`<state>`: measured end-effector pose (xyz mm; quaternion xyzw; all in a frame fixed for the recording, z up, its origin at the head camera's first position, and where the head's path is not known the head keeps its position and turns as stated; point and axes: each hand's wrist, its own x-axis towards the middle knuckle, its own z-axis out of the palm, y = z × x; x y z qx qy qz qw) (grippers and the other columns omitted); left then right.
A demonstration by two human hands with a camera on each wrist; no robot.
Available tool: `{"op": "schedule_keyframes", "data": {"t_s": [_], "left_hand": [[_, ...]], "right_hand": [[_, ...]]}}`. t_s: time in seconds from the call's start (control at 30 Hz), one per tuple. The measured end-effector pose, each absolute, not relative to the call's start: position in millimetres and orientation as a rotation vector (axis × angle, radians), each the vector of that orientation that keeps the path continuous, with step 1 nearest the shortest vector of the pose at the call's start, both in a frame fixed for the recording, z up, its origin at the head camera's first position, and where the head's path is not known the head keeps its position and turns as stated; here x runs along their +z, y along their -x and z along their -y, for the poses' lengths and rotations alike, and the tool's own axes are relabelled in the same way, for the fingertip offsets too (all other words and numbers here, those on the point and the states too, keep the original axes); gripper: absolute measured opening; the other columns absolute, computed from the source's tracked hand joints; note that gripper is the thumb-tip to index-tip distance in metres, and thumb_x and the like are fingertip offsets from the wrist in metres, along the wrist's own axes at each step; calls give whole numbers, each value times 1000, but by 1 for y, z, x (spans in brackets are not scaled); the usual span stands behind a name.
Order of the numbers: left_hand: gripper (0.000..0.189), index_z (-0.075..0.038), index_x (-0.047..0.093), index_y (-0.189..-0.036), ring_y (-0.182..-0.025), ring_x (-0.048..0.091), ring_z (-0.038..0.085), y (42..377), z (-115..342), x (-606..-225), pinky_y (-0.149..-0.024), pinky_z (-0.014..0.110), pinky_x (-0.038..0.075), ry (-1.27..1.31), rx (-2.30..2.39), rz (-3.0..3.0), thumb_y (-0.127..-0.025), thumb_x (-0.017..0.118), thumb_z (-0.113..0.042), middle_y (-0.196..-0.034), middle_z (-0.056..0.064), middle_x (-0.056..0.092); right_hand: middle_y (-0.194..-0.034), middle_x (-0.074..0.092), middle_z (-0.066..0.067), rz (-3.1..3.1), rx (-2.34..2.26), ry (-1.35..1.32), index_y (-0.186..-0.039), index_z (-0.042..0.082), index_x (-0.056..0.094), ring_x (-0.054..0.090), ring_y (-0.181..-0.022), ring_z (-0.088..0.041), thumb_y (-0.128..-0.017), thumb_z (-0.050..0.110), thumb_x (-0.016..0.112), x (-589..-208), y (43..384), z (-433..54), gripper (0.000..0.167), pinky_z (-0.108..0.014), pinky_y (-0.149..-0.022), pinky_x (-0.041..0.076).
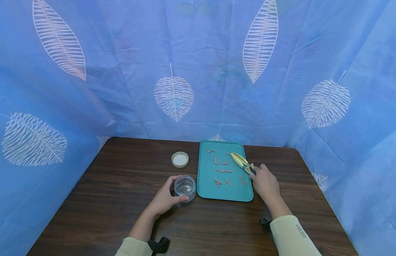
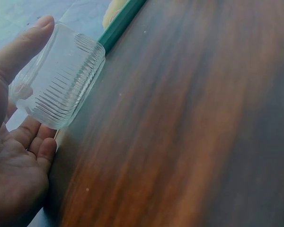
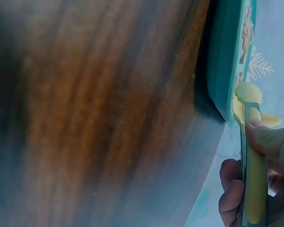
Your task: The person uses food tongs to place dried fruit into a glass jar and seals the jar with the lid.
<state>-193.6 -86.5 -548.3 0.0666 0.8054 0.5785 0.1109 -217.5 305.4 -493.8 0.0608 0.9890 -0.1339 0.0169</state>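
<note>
My left hand [image 1: 163, 201] grips a clear ribbed glass jar [image 1: 185, 190], thumb on the near side and fingers round the far side. The jar stands uncovered on the table, just left of a teal tray [image 1: 205, 186]. Several pink, worm-like pieces [image 1: 223, 171] lie scattered over the tray. Over the tray's right edge, my right hand [image 1: 266, 183] holds yellow tongs [image 1: 238, 160]; the thumb presses along the handle [image 3: 255, 189] in the right wrist view. Their tips are right at a pink piece [image 1: 228, 153] near the tray's far right, partly hidden by them.
A round lid [image 1: 180, 159] with a white inside lies behind the jar, left of the tray. The dark wooden table [image 1: 130, 177] ends at a blue leaf-print curtain [image 1: 204, 99], which hangs at the back and both sides.
</note>
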Motion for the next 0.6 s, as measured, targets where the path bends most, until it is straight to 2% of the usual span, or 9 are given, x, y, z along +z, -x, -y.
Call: {"op": "schedule_keyframes", "data": {"t_s": [0.27, 0.6], "left_hand": [[85, -29, 51, -155, -134, 60, 26, 194, 87, -548, -112, 57, 48, -194, 1684, -2377, -84, 97, -33, -146, 3, 65], [86, -30, 51, -156, -136, 59, 27, 195, 87, -550, -115, 60, 45, -193, 1676, -2386, -83, 97, -35, -148, 4, 64]], "right_hand": [[-112, 56, -18, -3110, -450, -193, -153, -5, 56, 51, -67, -25, -112, 24, 62, -499, 212, -304, 51, -36, -56, 42], [-119, 60, -22, -3146, -453, -161, -151, -7, 57, 52, -71, -24, -110, 24, 66, -489, 198, -296, 52, -35, -58, 43]]}}
